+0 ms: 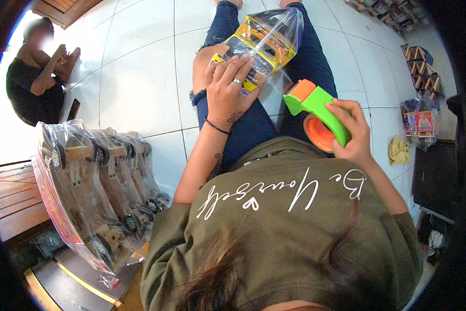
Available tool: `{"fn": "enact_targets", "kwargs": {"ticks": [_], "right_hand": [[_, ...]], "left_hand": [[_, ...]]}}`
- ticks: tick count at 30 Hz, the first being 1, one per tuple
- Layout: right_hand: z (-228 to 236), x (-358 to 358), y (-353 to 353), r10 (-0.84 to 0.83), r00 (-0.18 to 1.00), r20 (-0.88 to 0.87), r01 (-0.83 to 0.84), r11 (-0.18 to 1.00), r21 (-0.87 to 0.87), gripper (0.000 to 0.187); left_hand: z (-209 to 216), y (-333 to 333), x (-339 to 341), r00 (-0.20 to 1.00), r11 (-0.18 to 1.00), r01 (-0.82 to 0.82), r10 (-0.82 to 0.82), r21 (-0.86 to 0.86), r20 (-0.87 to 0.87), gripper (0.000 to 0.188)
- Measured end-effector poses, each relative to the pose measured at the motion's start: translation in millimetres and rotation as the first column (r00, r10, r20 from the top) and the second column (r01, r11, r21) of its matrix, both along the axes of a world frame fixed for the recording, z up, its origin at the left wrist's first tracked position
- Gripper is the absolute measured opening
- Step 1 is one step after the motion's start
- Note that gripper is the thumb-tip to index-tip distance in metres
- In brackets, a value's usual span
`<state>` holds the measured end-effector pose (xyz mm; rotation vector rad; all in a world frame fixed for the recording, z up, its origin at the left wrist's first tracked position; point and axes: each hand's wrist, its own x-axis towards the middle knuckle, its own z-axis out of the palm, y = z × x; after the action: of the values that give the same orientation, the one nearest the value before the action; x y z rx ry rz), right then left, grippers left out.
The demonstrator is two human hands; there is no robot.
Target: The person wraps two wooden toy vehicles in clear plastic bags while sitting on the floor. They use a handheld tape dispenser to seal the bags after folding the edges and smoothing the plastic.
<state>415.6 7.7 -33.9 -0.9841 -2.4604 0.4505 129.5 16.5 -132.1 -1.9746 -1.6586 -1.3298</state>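
On my thighs lies a yellow toy vehicle (269, 44) wrapped in clear plastic, its far end showing yellow and orange parts under the film. My left hand (227, 83) is over its near end, fingers pressing and gripping the wrapping. To the right, my right hand (354, 129) is closed round the green body of a tape dispenser (323, 106), which has an orange front and an orange roll core. The dispenser's front points toward the package, and a clear strip or film shows between them; whether it joins both I cannot tell.
Several plastic-wrapped wooden toy vehicles (101, 176) stand in a bundle at my left. A person in black (36, 78) sits at the far left. Packaged goods (419, 122) and a yellow cloth (398, 150) lie on the white tiled floor (139, 78) at the right.
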Motion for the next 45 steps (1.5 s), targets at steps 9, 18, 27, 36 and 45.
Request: {"fn": "enact_targets", "kwargs": {"ticks": [9, 18, 27, 36, 45], "right_hand": [[-27, -41, 15, 0.021, 0.997, 0.069, -0.023, 0.999, 0.024, 0.052], [-39, -53, 23, 0.228, 0.887, 0.401, -0.051, 0.912, -0.406, 0.032], [-116, 69, 69, -0.356, 0.734, -0.578, 0.127, 0.909, -0.398, 0.053], [-262, 184, 134, -0.955, -0.014, -0.297, 0.595, 0.23, -0.77, 0.056], [-200, 61, 242, -0.542, 0.783, -0.305, 0.521, 0.84, -0.155, 0.079]], "left_hand": [[7, -4, -7, 0.995, 0.994, -0.038, 0.029, -0.102, -0.097, 0.056], [20, -5, -18, 0.994, 0.97, -0.015, -0.011, -0.241, -0.109, 0.063], [12, -14, 14, 0.42, 0.963, -0.259, 0.182, 0.075, -0.889, 0.055], [12, -32, 32, 0.183, 0.896, -0.29, -0.294, -0.337, -0.938, 0.055], [11, 20, 0, 0.901, 0.912, -0.049, 0.217, -0.408, 0.377, 0.134]]}}
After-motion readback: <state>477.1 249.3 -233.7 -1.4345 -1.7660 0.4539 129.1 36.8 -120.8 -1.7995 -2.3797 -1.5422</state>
